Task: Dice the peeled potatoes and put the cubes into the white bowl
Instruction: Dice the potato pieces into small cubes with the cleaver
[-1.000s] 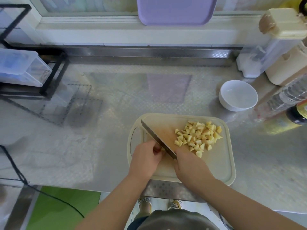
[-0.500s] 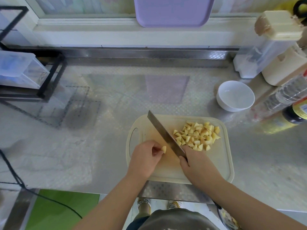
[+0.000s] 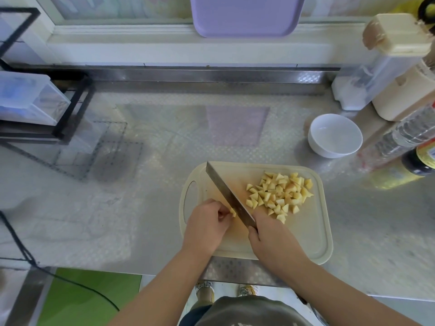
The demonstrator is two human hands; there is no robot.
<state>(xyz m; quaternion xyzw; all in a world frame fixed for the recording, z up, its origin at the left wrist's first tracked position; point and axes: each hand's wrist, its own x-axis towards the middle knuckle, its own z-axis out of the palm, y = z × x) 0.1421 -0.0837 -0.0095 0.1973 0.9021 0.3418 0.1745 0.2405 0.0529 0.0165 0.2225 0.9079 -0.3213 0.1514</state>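
Observation:
A cream cutting board lies at the counter's front edge. A pile of yellow potato cubes covers its far right part. My right hand grips the handle of a cleaver, whose blade runs diagonally across the board toward the far left. My left hand pinches a small potato piece just left of the blade. The white bowl stands with nothing in it on the counter beyond the board's right corner.
Bottles and a cream container crowd the right edge beside the bowl. A black wire rack with clear boxes sits at the far left. A purple tray leans on the window ledge. A black cable trails off the left front.
The cleaver blade lifted off the board and turned its flat side up. My left hand drew a small potato piece out from beside the blade. The cube pile stayed put.

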